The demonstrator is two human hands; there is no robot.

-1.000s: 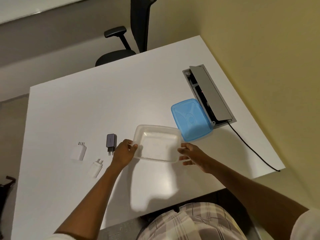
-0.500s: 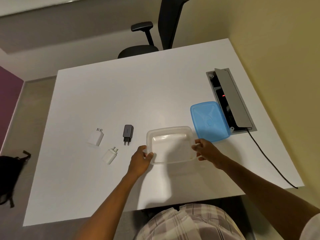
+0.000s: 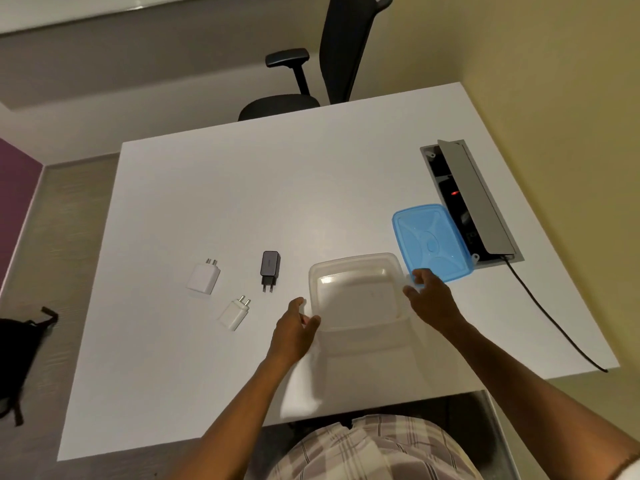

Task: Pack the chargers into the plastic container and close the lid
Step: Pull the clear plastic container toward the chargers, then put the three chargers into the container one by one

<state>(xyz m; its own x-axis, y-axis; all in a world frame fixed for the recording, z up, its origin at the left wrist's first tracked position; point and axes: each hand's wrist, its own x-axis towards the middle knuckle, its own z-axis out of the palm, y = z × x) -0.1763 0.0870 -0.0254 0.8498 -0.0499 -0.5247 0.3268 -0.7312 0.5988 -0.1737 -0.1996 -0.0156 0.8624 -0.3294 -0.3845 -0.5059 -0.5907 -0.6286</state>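
The translucent plastic container (image 3: 353,260) sits open on the white table, nothing inside it. Its blue lid (image 3: 433,240) lies flat just to the right, beside the container's far right corner. Three chargers lie to the left: a black one (image 3: 270,266), a larger white one (image 3: 204,277) and a smaller white one (image 3: 234,313). My left hand (image 3: 294,329) is at the container's near left corner, fingers spread, one fingertip against the wall. My right hand (image 3: 429,301) is at the right rim with fingers apart, its thumb over the lid's near corner.
A grey cable hatch (image 3: 474,199) stands open in the table behind the lid, and a black cable (image 3: 554,323) runs from it to the right edge. A black office chair (image 3: 311,81) stands at the far side. A black bag (image 3: 17,351) lies on the floor at left.
Both hands gripped the container's sides a moment ago; now their fingers have loosened and spread, and the container rests on the table. My head has turned, shifting the view.
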